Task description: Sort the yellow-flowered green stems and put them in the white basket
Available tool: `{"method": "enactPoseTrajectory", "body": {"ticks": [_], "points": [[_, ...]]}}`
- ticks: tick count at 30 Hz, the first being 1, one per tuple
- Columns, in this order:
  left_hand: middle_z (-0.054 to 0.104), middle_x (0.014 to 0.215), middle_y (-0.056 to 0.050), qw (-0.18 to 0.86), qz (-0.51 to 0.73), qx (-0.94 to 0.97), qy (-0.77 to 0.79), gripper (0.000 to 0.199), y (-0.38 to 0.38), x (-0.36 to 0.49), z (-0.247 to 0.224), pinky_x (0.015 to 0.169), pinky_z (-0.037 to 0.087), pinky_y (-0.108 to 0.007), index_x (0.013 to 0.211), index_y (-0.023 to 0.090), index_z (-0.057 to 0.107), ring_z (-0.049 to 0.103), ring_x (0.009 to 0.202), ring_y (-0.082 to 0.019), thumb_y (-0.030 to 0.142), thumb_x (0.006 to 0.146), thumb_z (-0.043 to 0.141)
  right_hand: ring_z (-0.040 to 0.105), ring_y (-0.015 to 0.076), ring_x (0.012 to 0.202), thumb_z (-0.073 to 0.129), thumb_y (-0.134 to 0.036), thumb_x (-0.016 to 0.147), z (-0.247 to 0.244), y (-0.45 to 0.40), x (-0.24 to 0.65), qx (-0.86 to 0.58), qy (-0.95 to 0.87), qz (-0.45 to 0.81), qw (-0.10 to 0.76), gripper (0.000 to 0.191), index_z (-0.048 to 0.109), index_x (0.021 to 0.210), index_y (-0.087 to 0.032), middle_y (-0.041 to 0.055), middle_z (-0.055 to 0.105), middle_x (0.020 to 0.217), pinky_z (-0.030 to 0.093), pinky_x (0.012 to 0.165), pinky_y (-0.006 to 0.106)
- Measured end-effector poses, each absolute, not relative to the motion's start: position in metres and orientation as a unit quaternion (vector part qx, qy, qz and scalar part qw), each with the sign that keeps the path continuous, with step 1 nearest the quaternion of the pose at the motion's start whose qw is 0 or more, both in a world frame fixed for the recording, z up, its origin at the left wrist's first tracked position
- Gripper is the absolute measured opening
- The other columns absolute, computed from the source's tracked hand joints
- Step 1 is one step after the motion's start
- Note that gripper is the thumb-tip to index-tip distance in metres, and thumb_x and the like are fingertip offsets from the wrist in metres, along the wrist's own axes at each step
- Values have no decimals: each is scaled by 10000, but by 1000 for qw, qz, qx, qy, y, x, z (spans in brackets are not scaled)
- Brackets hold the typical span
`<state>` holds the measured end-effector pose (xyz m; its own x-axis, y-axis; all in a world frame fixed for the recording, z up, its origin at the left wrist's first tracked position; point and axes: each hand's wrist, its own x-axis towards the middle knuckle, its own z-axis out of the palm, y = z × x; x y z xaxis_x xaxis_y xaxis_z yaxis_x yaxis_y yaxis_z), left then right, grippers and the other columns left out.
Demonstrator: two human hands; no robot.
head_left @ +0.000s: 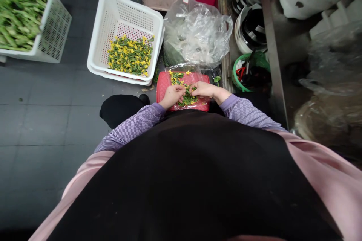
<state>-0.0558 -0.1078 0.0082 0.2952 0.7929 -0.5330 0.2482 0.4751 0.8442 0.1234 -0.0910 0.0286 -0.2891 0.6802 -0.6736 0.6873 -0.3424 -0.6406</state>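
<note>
Just in front of my body, a clear plastic box (pixel 177 107) rests on a red surface (pixel 163 90), its clear lid (pixel 181 67) folded back. Green sprigs with small yellow flowers (pixel 187 99) lie inside it. Over the box, my left hand (pixel 174 96) has its thumb and fingers pinched together; whatever is between them is too small to make out. My right hand (pixel 202 89) comes in from the other side, fingers curled down and closed at the green sprigs. The two sets of fingertips are close together but apart.
A white basket (pixel 97 41) holding more yellow-flowered sprigs stands at front left. Farther left is another white basket (pixel 53 26) full of thick green stalks. A clear plastic bag (pixel 198 34) lies beyond the box. A green basket (pixel 236 69) and a metal edge (pixel 273 49) are on the right.
</note>
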Motion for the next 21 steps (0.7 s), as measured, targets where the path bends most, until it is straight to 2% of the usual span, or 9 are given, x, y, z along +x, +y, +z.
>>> {"method": "enactPoseTrajectory", "body": {"ticks": [3, 6, 9, 13, 16, 19, 21], "points": [[539, 454, 65, 649, 200, 479, 557, 220, -109, -57, 12, 461, 421, -176, 741, 160, 564, 528, 382, -76, 68, 940, 554, 372, 74, 442, 616, -66, 743, 27, -92, 122, 590, 589, -552, 20, 114, 585, 733, -176, -77, 448, 494, 277, 484, 241], [544, 443, 58, 658, 188, 478, 551, 254, -110, -57, 13, 464, 424, -176, 707, 164, 544, 535, 382, -79, 52, 935, 542, 395, 68, 457, 679, -111, 772, 19, -95, 121, 572, 584, -576, -3, 122, 579, 767, -180, -78, 485, 533, 271, 482, 221], [553, 447, 46, 682, 179, 458, 541, 280, -110, -56, 11, 466, 434, -181, 681, 157, 538, 535, 381, -80, 35, 933, 514, 373, 58, 436, 749, -196, 807, 9, -99, 123, 544, 525, -652, -42, 202, 547, 801, -190, -90, 462, 530, 244, 456, 196], [565, 486, 36, 742, 206, 383, 510, 262, -108, -57, 6, 430, 410, -165, 656, 132, 559, 481, 366, -48, 35, 899, 571, 352, 40, 431, 789, -131, 750, 2, -98, 130, 496, 393, -766, -113, 261, 543, 825, -173, -88, 472, 559, 227, 422, 169], [584, 541, 30, 775, 212, 335, 492, 241, -108, -57, 2, 433, 426, -163, 667, 123, 556, 488, 389, -39, 38, 885, 613, 338, 23, 448, 756, -84, 740, 2, -95, 136, 484, 314, -797, -178, 212, 559, 797, -136, -54, 534, 619, 216, 405, 153], [606, 578, 24, 774, 193, 329, 505, 222, -109, -56, -1, 477, 477, -179, 710, 120, 558, 525, 415, -46, -2, 895, 573, 309, 21, 440, 682, -65, 780, 2, -92, 139, 510, 259, -788, -226, 118, 587, 832, -111, -38, 563, 633, 214, 393, 148], [615, 593, 28, 764, 173, 341, 519, 209, -111, -56, -2, 522, 512, -188, 761, 120, 568, 557, 439, -51, -52, 877, 542, 363, 36, 454, 641, -58, 794, 2, -90, 139, 521, 244, -782, -238, 108, 604, 882, -108, -28, 579, 643, 243, 396, 145]]}}
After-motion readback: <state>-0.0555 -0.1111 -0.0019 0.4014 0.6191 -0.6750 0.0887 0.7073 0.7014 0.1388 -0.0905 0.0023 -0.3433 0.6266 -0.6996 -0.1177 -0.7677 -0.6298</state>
